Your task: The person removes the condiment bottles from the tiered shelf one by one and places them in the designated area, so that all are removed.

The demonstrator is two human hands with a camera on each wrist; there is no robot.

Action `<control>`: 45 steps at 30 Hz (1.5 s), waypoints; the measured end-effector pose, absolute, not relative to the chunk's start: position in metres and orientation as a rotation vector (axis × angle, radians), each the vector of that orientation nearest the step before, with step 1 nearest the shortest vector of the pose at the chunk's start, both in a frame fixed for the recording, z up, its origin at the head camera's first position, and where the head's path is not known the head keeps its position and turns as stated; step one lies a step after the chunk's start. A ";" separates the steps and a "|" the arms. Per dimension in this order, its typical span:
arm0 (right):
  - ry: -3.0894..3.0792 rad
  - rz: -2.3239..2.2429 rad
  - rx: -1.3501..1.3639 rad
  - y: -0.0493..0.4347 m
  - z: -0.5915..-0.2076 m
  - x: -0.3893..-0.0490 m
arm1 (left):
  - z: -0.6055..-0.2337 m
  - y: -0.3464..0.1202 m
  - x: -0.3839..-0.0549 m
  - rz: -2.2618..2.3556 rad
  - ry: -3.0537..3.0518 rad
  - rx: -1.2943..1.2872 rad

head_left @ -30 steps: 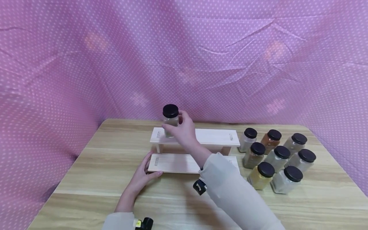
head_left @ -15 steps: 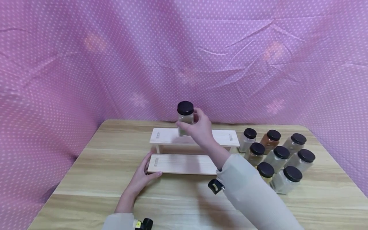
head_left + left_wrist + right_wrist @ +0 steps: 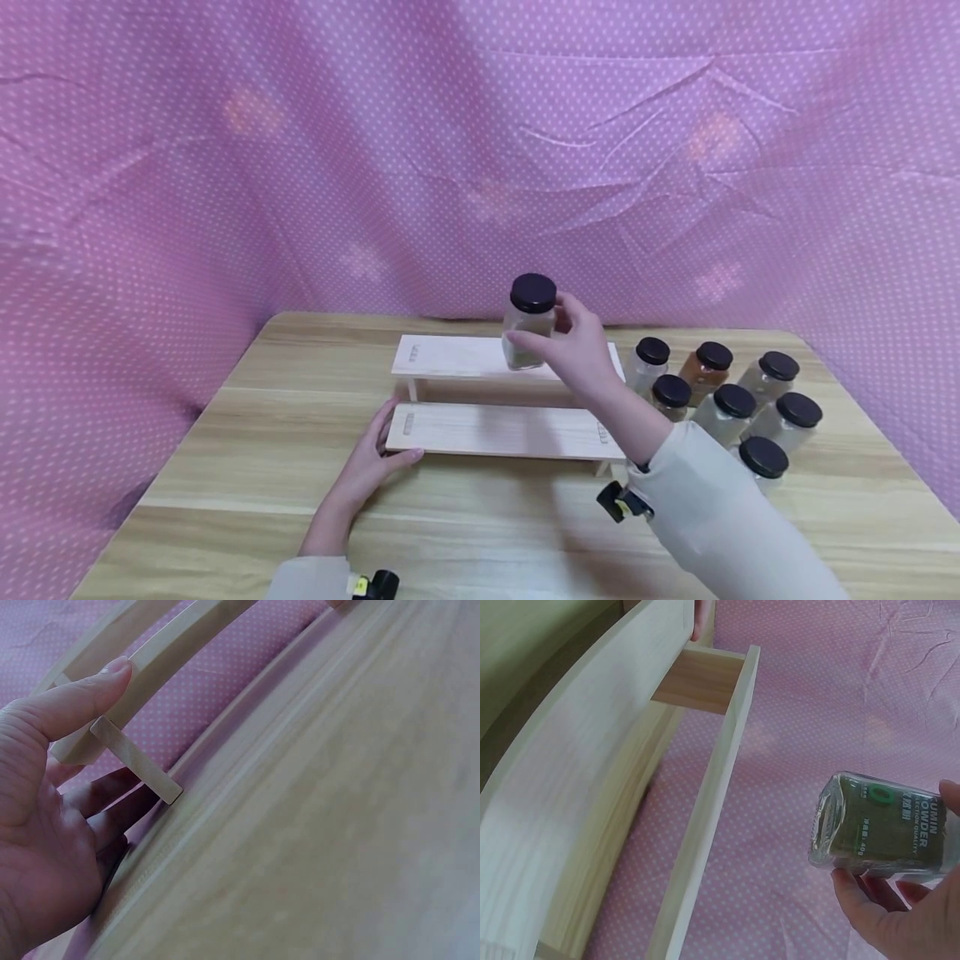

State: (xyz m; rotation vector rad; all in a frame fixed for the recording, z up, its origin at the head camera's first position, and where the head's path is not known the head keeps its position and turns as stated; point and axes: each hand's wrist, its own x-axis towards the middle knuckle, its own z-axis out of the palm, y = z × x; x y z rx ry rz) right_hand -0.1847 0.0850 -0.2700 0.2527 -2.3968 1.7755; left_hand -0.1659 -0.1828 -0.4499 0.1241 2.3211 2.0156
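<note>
My right hand (image 3: 577,350) grips a square, black-lidded spice jar (image 3: 528,321) by its side, above the right half of the upper shelf of a two-step wooden rack (image 3: 465,429). In the right wrist view, the jar's label (image 3: 889,817) shows "UMIN" and "OWDER" above a dark green-brown powder. The jar is upright and apart from the shelf. At the lower step's left end, my left hand (image 3: 367,467) holds the rack. Its thumb (image 3: 82,701) lies on the board, and the other fingers reach round behind a short leg (image 3: 136,760).
Several black-lidded jars (image 3: 735,400) stand grouped on the wood-grain table (image 3: 247,450) right of the rack, partly hidden by my right sleeve (image 3: 727,500). A pink dotted cloth (image 3: 480,150) hangs behind the table.
My right hand has carried the jar rightward above the upper shelf, from its left end to its right half. The left hand and the rack stay put.
</note>
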 end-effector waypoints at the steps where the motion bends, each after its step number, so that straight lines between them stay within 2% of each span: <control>1: -2.398 1.760 0.253 0.088 -0.270 -0.183 | -0.450 -0.183 -0.166 2.012 2.323 0.118; 14: -2.454 1.641 0.283 0.136 -0.271 -0.162 | -0.450 -0.181 -0.165 2.016 2.317 0.114; 35: -2.563 1.320 0.102 0.215 -0.282 -0.133 | -0.449 -0.182 -0.166 1.985 2.344 0.117; 45: -2.448 1.416 0.089 0.255 -0.296 -0.124 | -0.449 -0.181 -0.165 2.018 2.312 0.126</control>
